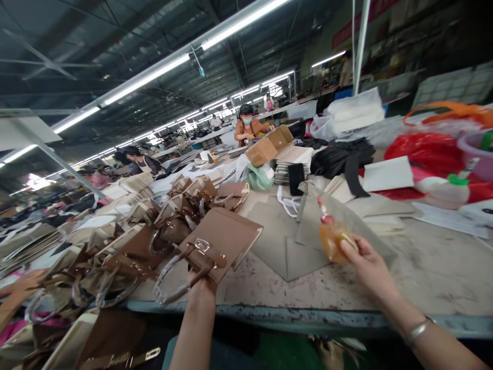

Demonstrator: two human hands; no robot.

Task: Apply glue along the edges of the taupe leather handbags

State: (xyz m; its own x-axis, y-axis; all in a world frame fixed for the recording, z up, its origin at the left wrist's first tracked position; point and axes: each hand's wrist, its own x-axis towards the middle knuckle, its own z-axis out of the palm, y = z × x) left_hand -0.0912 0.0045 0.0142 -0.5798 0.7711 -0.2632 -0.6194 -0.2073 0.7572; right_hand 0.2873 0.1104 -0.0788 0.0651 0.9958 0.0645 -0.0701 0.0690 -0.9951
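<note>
My left hand (203, 284) is under a brown handbag panel (227, 231) with a metal clasp and a plastic-wrapped handle; the fingers are mostly hidden beneath it, closed on its near edge. In my right hand (365, 259) is a squeeze bottle (332, 239) of amber liquid, probably glue, with a red-and-white nozzle pointing up. The bottle is held above the table, its lower side pinched between thumb and fingers. Flat grey-green sheets (304, 259) lie on the table between the two hands.
Several brown handbags (131, 252) are piled to the left. Farther back are a cardboard box (269, 146), stacked panels (292, 162), black pieces (342, 156) and a red plastic bag (423, 154). The table's front edge (292, 314) runs below my hands. Co-workers sit beyond.
</note>
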